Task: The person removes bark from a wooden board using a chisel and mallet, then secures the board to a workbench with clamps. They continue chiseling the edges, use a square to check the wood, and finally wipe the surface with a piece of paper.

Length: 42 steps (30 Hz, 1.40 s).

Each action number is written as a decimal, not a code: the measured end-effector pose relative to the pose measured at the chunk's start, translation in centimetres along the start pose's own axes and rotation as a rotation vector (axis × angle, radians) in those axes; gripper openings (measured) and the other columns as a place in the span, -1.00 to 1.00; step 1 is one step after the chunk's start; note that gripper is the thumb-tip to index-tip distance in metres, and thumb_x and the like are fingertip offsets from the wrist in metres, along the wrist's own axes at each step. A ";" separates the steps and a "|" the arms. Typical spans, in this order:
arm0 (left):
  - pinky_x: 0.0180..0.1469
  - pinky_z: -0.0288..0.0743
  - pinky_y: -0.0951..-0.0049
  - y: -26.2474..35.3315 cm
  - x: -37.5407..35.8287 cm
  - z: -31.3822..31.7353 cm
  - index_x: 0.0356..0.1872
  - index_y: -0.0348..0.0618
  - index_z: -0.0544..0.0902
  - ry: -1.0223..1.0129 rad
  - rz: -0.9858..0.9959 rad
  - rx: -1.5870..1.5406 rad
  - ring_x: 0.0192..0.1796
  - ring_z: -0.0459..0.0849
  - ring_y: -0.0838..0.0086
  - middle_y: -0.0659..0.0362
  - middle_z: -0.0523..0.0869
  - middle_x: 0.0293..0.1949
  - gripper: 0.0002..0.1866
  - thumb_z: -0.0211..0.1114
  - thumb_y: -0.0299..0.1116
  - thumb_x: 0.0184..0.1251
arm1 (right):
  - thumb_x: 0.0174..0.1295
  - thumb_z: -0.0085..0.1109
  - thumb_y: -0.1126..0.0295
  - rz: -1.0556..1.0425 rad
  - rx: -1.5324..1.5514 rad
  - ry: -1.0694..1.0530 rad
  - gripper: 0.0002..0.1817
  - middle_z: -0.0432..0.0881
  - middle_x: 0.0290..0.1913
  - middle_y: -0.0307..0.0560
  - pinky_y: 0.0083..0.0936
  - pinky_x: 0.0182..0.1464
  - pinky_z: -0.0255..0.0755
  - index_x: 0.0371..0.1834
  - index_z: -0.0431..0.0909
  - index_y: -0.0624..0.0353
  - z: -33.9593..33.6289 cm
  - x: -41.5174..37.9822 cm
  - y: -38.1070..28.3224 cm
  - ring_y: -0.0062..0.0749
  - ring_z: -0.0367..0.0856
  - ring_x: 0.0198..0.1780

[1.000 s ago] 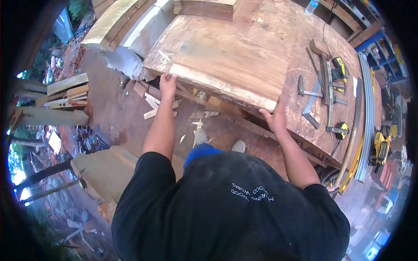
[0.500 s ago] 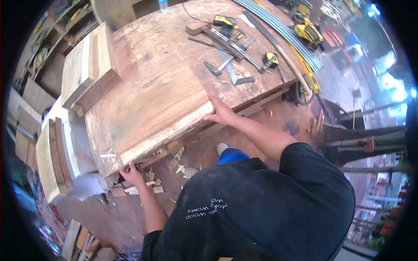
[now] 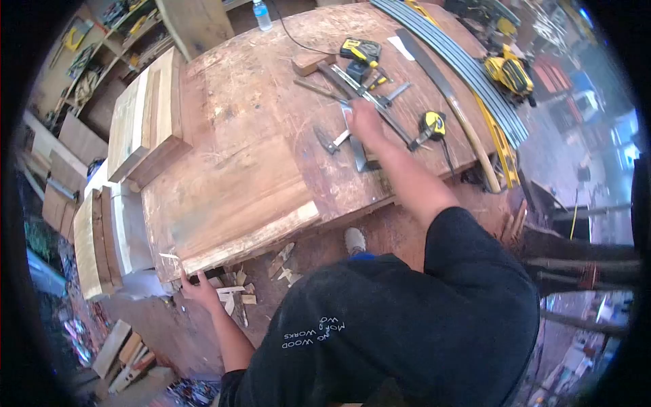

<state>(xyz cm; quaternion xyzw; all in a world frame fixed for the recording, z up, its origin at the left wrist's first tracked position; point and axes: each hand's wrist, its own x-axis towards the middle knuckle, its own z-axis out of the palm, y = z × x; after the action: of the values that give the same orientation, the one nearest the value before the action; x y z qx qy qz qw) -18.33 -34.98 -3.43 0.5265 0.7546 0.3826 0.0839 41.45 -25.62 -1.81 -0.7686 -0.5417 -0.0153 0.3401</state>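
Observation:
A wide wooden board lies flat on the workbench, with a pale strip along its near edge. My left hand is at the board's near left corner, thumb and finger apart, fingertips against the edge. Farther right, my right hand reaches over the tools with its fingers curled around the blade of a metal square; the hand partly covers the blade. Close to this hand lie a hammer-like tool, a bar clamp and a yellow tape measure.
Stacked thick boards stand at the bench's left. A yellow power tool, a wood block, a water bottle, a handsaw-like blade and metal bars lie farther back. Wood scraps litter the floor.
My right hand has left the board's right end and moved up and across to the square. My left hand stays by the near left corner. The view has shifted slightly.

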 end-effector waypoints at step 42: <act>0.15 0.42 0.19 5.3 -8.4 6.7 0.20 -0.25 0.35 -0.271 -0.878 -0.971 0.05 0.55 0.30 0.12 0.52 0.07 -0.45 0.36 -0.27 0.27 | 0.20 0.09 0.37 -0.553 -0.258 -0.237 -0.65 0.49 0.14 0.16 -0.15 0.14 0.42 0.07 0.51 0.12 1.7 4.6 1.1 0.00 0.51 0.16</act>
<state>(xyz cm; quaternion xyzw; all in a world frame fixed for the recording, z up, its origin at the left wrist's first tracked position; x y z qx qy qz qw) -7.34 -38.10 -6.85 0.1162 0.6239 0.5397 0.5532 43.69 -21.11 -1.90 -0.6255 -0.7594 -0.0859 0.1574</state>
